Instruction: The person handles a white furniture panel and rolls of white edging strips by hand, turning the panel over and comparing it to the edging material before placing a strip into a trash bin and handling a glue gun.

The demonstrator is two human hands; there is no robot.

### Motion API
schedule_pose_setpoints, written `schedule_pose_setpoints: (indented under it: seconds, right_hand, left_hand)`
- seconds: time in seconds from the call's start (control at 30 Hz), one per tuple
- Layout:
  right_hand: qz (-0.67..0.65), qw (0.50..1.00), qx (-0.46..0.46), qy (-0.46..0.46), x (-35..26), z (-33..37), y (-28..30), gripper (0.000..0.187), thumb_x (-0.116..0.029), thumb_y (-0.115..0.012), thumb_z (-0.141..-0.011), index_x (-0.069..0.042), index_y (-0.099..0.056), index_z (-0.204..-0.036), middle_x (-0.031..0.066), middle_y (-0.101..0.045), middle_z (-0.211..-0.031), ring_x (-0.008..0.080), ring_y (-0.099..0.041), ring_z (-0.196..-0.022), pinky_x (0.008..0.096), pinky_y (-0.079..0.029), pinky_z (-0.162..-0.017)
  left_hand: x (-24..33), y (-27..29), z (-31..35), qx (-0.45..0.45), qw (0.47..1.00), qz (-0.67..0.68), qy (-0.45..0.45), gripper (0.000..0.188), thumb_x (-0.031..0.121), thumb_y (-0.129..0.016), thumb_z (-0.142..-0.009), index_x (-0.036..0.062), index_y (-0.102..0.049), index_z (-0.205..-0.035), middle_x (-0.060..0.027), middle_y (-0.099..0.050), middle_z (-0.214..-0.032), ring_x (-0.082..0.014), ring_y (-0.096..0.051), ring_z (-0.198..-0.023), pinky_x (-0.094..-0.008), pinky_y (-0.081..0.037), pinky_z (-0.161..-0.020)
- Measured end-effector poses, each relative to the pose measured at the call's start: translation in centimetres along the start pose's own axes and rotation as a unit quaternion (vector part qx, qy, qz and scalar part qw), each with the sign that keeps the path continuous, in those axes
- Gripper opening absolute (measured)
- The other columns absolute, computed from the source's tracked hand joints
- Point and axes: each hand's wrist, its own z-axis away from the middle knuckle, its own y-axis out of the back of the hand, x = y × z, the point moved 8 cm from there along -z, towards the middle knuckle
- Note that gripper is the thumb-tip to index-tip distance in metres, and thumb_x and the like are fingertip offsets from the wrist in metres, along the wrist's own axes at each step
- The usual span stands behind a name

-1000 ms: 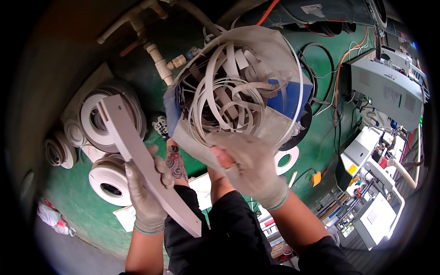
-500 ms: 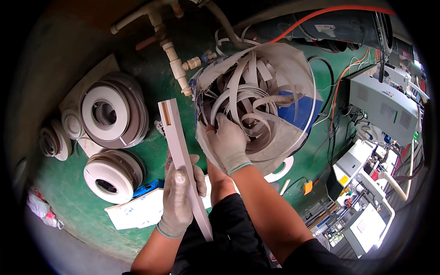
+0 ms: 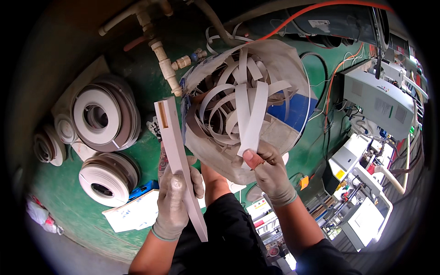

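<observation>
Gripping the tilted board (image 3: 178, 158) with the left hand (image 3: 175, 201), with fingers wrapped around it. Pinching a pale strip (image 3: 256, 117) between thumb and fingers of the right hand (image 3: 273, 178). Holding this strip above the bag (image 3: 208, 158), just ahead of the right hand, over a tangle of other strips (image 3: 215, 98). Not possible to tell its whole length among them. Probably best to draw it slowly, to free it from the others first, to keep it flat, and to hold the board aside, left of the right hand, against snagging.
</observation>
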Motion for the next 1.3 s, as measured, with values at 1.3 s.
schedule_pose_setpoints:
  seconds: [1.3]
  right_hand:
    - [0.395,0.862,0.053,0.314,-4.3,0.2,-3.0,0.035,-0.002,-0.067,-0.090,0.000,-0.063,-0.124,0.0187,-0.069,-0.110,0.0343,-0.068,-0.095,0.0398,-0.052,-0.086]
  left_hand:
    - [-1.5,-0.2,-0.6,0.029,0.999,-0.027,0.008,0.071,0.069,-0.045,-0.097,0.0036,-0.049,-0.124,-0.0017,-0.049,-0.091,-0.0098,-0.046,-0.069,-0.0221,-0.039,-0.059]
